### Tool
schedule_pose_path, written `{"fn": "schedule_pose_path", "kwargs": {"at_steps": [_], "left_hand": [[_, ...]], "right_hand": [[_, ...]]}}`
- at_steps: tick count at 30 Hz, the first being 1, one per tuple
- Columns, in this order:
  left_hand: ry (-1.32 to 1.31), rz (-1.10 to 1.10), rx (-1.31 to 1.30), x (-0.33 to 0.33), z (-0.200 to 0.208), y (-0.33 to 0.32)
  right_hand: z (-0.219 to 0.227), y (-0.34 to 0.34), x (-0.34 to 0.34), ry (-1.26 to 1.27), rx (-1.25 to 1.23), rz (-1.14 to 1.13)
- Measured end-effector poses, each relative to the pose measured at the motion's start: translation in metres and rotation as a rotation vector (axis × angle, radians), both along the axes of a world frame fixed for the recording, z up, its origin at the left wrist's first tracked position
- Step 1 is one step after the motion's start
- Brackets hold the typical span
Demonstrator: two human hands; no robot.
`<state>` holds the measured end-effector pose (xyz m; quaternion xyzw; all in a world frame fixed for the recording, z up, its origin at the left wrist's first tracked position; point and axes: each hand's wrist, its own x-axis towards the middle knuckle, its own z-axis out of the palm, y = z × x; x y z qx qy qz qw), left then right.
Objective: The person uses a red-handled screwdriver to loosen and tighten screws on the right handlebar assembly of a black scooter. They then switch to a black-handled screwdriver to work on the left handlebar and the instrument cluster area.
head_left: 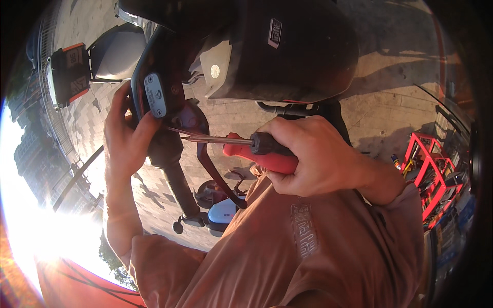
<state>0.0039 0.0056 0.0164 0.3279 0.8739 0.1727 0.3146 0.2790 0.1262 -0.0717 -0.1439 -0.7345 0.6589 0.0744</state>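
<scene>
My left hand (pixel 126 141) is closed around the side of the brake fluid reservoir (pixel 155 95) on the handlebar of a dark scooter. Its thumb lies against the lower end of the grey lid, where a screw sits at each end. In my closed right hand (pixel 321 156) is a screwdriver (pixel 221 139) with a black handle, its shaft pointing left toward the reservoir. A red-handled tool (pixel 275 161) is held along with it; its kind is partly hidden. Below the reservoir run the black handlebar grip (pixel 179 190) and the dark brake lever (pixel 215 174).
The scooter's dark front body (pixel 303 51) fills the top middle. Another scooter (pixel 115 54) stands at the upper left. A red metal rack (pixel 434 174) with tools is on the right. Paving (pixel 390 110) lies beneath, and strong sun glares at lower left.
</scene>
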Motion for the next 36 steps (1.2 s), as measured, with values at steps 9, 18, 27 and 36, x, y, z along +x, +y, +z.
{"fn": "schedule_pose_path", "kwargs": {"at_steps": [9, 18, 27, 36], "left_hand": [[-0.071, -0.001, 0.075, -0.003, -0.005, -0.003], [-0.054, -0.029, 0.074, -0.003, -0.003, -0.001], [0.013, -0.026, 0.037, -0.002, -0.004, -0.001], [-0.001, -0.04, 0.037, -0.005, -0.004, 0.0]], "right_hand": [[0.02, 0.053, -0.016, 0.024, 0.004, 0.125], [0.006, 0.092, -0.046, 0.107, 0.229, 0.243], [-0.007, 0.077, -0.045, 0.093, 0.567, 0.109], [-0.013, 0.084, -0.045, 0.146, 0.277, 0.166]]}}
